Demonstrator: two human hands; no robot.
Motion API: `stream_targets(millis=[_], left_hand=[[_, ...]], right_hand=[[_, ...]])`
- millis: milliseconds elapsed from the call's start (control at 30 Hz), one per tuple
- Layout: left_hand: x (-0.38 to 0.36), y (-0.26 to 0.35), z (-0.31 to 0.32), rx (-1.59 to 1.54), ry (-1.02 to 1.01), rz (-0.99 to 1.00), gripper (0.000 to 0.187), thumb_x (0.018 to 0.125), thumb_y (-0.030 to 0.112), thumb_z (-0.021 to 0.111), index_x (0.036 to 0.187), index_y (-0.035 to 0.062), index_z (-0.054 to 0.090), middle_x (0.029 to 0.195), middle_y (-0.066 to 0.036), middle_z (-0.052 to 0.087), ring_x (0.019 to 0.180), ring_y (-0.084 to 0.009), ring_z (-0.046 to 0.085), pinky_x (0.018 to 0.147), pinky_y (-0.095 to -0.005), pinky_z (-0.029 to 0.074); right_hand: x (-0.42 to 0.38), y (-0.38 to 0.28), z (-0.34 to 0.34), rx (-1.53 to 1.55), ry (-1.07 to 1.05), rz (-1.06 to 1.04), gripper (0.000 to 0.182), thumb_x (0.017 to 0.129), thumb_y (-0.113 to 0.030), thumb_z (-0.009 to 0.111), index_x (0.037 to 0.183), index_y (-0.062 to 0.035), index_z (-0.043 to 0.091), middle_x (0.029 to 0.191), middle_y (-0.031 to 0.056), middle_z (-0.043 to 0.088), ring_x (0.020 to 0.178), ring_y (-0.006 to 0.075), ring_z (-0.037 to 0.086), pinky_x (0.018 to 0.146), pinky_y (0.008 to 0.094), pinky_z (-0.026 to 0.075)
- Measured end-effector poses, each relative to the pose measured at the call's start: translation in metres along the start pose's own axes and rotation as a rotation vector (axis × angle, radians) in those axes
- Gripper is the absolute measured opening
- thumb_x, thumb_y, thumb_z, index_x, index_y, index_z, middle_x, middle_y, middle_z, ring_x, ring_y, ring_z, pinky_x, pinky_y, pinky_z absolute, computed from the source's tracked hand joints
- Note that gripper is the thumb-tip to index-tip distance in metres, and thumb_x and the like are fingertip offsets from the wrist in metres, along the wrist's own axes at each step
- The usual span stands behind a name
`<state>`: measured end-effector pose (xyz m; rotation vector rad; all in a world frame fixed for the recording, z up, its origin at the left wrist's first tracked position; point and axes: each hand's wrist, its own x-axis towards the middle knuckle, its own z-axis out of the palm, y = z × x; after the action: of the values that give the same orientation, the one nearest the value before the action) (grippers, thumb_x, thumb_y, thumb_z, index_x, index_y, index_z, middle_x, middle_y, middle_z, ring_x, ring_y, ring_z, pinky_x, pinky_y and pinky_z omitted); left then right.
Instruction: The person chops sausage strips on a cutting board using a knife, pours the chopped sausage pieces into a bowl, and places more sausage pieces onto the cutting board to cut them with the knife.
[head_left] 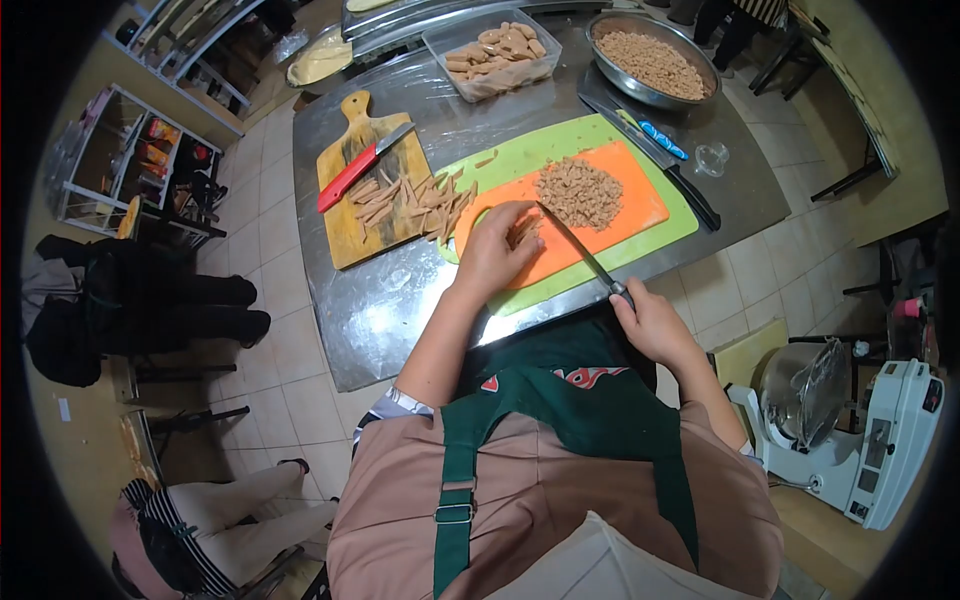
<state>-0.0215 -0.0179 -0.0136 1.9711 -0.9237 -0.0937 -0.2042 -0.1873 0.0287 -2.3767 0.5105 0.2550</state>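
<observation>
My right hand point(648, 318) is closed round the black handle of a kitchen knife point(580, 248), its blade slanting up and left over an orange cutting board point(640, 190). Curled over the board's left part, my left hand point(500, 245) presses a small bunch of brown sausage strips point(524, 232) beside the blade's tip. Just beyond the blade lies a heap of chopped brown sausage point(580, 193). The orange board rests on a larger green cutting board point(683, 221). More sausage strips point(410, 205) lie to the left, across a wooden board point(345, 245) and the green one.
A red-handled knife point(360, 172) lies on the wooden board. Right of the green board are a black-handled knife point(690, 195) and a blue-handled tool point(663, 140). At the back stand a plastic tub of sausages point(500, 85) and a metal bowl of chopped pieces point(712, 85). People are at the left.
</observation>
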Motion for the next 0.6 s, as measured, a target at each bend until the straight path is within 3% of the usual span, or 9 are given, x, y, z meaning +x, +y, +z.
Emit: stream_targets(millis=[133,267,333,600], left_hand=[[-0.005,0.000,-0.007,0.046,0.060,-0.040,0.043,0.071,0.020,0.071,0.106,-0.0016,0.059,0.101,-0.018,0.060,0.092,-0.0316,0.058,0.079,-0.0370,0.048],[-0.011,0.006,-0.001,0.097,-0.008,-0.161,0.036,0.072,0.020,0.070,0.101,-0.0014,0.061,0.096,-0.016,0.061,0.087,-0.0320,0.058,0.077,-0.0376,0.048],[-0.015,0.003,0.009,0.205,0.140,0.026,0.027,0.075,0.017,0.068,0.095,-0.0012,0.064,0.090,-0.015,0.062,0.083,-0.0319,0.058,0.074,-0.0383,0.047],[-0.011,0.004,0.021,0.289,0.178,0.081,0.014,0.077,0.009,0.065,0.087,-0.0006,0.067,0.084,-0.013,0.063,0.079,-0.0297,0.057,0.072,-0.0381,0.047]], right_hand=[[-0.003,-0.003,0.001,0.000,-0.003,-0.015,0.028,0.091,-0.029,0.045,0.095,-0.0012,0.044,0.078,0.0291,0.059,0.077,0.0470,0.056,0.068,0.0524,0.043],[-0.003,-0.007,0.001,0.003,-0.015,-0.024,0.027,0.091,-0.028,0.045,0.095,-0.0013,0.043,0.076,0.0279,0.060,0.075,0.0459,0.057,0.066,0.0528,0.043],[-0.002,-0.006,0.004,-0.021,-0.015,-0.046,0.026,0.091,-0.027,0.046,0.094,-0.0011,0.043,0.074,0.0267,0.060,0.073,0.0450,0.057,0.066,0.0530,0.042],[0.006,-0.011,0.015,-0.110,0.020,-0.080,0.027,0.090,-0.026,0.047,0.093,0.0001,0.044,0.070,0.0245,0.060,0.067,0.0435,0.058,0.063,0.0515,0.045]])
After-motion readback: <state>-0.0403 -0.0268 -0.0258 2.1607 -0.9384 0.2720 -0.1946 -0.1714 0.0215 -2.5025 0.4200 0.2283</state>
